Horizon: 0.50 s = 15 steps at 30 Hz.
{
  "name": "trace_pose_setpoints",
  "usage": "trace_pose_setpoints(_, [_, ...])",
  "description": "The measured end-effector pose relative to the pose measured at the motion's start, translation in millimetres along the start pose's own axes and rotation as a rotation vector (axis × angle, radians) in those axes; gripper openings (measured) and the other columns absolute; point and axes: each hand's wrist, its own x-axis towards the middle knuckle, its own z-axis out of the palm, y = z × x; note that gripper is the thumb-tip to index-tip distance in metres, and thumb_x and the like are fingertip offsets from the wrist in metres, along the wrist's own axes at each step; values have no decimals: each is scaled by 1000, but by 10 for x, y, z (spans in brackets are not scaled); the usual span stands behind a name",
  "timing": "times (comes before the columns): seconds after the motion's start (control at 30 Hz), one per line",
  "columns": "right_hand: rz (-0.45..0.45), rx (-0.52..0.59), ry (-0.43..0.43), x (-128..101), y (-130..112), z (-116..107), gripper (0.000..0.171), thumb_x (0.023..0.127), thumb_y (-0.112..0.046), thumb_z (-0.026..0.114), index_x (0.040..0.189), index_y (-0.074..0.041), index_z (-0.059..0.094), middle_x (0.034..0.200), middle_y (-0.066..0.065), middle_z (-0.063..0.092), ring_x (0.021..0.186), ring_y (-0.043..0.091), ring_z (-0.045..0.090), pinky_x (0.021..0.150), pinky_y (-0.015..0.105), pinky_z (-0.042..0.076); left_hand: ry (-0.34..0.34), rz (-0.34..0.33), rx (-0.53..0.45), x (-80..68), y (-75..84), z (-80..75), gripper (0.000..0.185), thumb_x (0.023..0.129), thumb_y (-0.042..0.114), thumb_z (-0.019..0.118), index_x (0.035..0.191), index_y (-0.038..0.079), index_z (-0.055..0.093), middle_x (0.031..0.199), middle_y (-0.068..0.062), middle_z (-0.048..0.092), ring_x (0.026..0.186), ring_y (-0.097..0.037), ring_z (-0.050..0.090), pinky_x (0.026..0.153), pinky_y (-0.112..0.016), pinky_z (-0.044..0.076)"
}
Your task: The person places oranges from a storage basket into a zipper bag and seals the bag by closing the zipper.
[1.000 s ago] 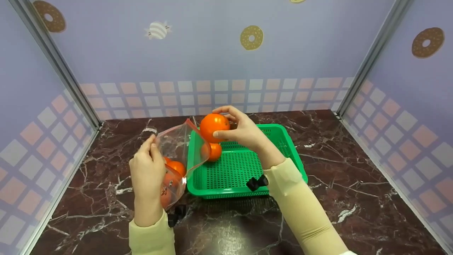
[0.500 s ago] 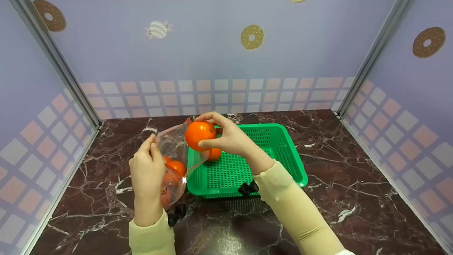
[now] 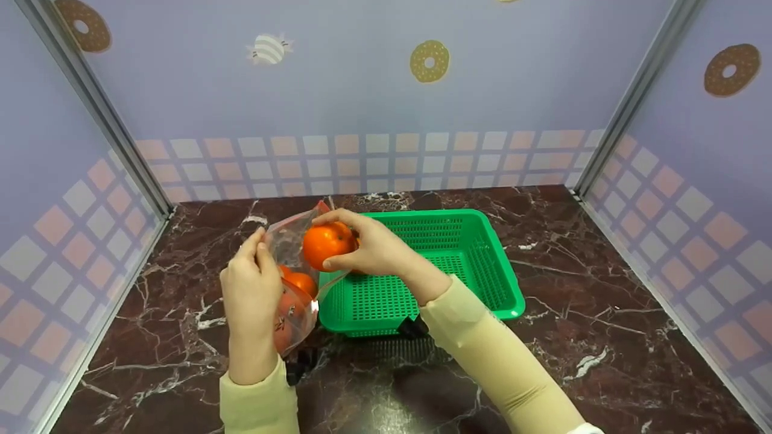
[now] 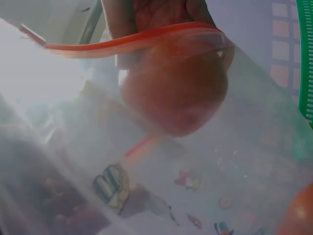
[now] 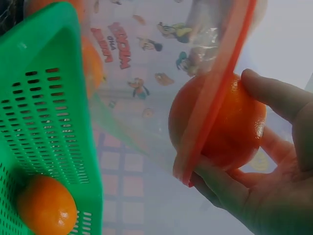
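My left hand [image 3: 250, 295] pinches the rim of a clear zip bag [image 3: 289, 232] with a red zip edge and cartoon prints. Several oranges [image 3: 301, 283] lie low in the bag. In my right hand [image 3: 368, 244] is another orange [image 3: 329, 246], held between thumb and fingers at the bag's mouth. The right wrist view shows this orange [image 5: 220, 122] partly behind the red zip edge [image 5: 215, 98], so part of it is inside the bag. One more orange [image 5: 47, 205] lies in the green basket [image 3: 422, 212], mostly hidden by my right hand in the head view.
The basket stands right of the bag on a dark red marbled tabletop [image 3: 603, 301]. Patterned lilac walls [image 3: 362, 90] close in the back and both sides. A black wrist mount [image 3: 413, 327] on my right arm overlaps the basket's front rim.
My right hand has carried its orange left and down from over the basket into the bag's mouth. The left hand and the bag have stayed in place.
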Motion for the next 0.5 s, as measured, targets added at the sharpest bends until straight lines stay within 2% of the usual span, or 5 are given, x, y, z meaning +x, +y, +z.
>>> trace_pose_setpoints(0.2, [-45,-68,-29,7,16,50,65,88,-18,83,147,-25,55,151,0,56,125,26,63,103,42,55,-1,-16,3,1,15,-4,40,108,12,45,143,-2,58,139,-23,62,123,-47,63,104,-59,50])
trace_pose_setpoints(0.33, [-16,-42,-46,2,13,46,65,90,-18,81,149,-27,52,154,-2,53,130,27,62,107,41,53,2,-15,-1,-1,17,-7,40,108,11,45,144,-2,58,139,-24,62,120,-47,64,101,-59,52])
trace_pose_setpoints(0.5, [-9,-19,-49,-8,12,29,65,92,-19,79,151,-23,50,156,1,51,134,30,60,111,45,50,-8,-21,4,3,20,-22,41,108,12,44,144,-2,57,142,-23,61,121,-46,64,103,-59,51])
